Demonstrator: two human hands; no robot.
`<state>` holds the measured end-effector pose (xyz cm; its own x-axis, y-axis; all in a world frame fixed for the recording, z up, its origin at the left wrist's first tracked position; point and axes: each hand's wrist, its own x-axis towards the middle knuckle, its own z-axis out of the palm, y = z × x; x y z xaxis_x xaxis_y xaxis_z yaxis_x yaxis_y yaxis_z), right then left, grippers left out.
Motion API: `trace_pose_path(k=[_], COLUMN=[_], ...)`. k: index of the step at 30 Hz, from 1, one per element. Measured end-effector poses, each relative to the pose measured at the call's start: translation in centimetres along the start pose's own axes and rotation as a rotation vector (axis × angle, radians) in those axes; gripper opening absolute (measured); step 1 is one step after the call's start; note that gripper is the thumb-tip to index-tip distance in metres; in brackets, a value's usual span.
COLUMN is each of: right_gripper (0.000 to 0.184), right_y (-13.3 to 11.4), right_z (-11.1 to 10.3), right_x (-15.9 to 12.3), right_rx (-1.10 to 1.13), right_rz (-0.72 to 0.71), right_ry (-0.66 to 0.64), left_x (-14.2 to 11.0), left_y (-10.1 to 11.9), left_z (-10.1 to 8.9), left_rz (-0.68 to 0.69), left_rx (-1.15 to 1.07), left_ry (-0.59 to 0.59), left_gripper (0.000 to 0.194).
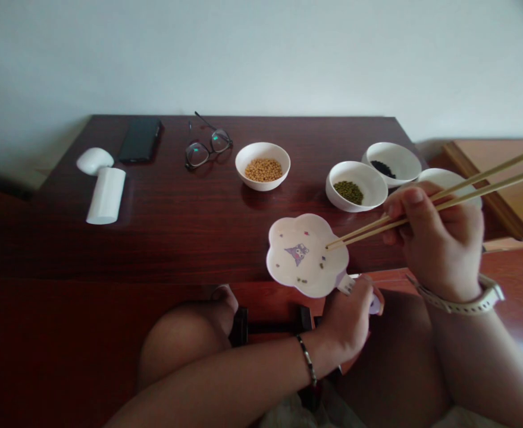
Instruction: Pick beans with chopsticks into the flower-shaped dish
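My left hand [344,324] is shut on the handle of a white flower-shaped dish [288,235], which has a purple cartoon print and several small beans [303,279] on it. My right hand [435,241] holds a pair of bamboo chopsticks [377,224], their tips over the dish with no bean visible between them. Beyond stand white bowls of yellow soybeans [262,148], green mung beans [354,166] and black beans [395,151]. Another white bowl [446,177] is partly hidden behind my right hand.
The dark wooden table [87,249] also holds eyeglasses [207,148], a black phone [140,139] and a white cylindrical object [106,195] with a white domed piece [94,160]. A light wooden board [502,178] lies to the right. A wall rises behind.
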<state>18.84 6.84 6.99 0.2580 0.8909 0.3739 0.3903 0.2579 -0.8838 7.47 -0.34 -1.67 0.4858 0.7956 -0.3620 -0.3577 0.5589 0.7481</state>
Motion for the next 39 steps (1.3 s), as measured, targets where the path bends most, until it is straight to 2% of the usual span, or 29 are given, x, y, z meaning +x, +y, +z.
trace_pose_path(k=[4,8,12,17,23,29,35,39], right_gripper=[0.040,0.039,0.039,0.039,0.040,0.043,0.046,0.050], right_y=[0.7,1.6,2.7,2.8,1.8,1.9,3.4,3.8], right_z=[0.3,0.0,-0.4,0.0,1.0,1.9,2.3,1.7], right_x=[0.9,2.4,3.3,2.7,2.6,2.3,1.4,1.5], right_rx=[0.180,0.230,0.229,0.147,0.325,0.335,0.310,0.187], right_rz=[-0.069,-0.166,-0.127,-0.019,0.137,0.217,0.269,0.217], right_ry=[0.167,0.329,0.402,0.263,0.144,-0.051,-0.065,-0.068], left_x=[0.1,0.2,0.5,1.2,1.3,1.0,0.7,0.4], left_y=[0.6,1.1,1.0,0.9,1.3,1.6,1.3,1.0], left_z=[-0.4,-0.9,-1.1,-1.3,-1.7,-1.7,-1.4,-1.3], left_rz=[-0.002,-0.017,-0.008,-0.032,-0.062,-0.073,-0.010,0.014], left_rx=[0.008,0.027,0.031,0.028,-0.014,-0.189,-0.137,-0.106], left_ry=[-0.028,-0.040,-0.030,-0.023,-0.023,-0.055,-0.050,-0.013], left_gripper=[0.043,0.044,0.043,0.045,0.051,0.056,0.061,0.063])
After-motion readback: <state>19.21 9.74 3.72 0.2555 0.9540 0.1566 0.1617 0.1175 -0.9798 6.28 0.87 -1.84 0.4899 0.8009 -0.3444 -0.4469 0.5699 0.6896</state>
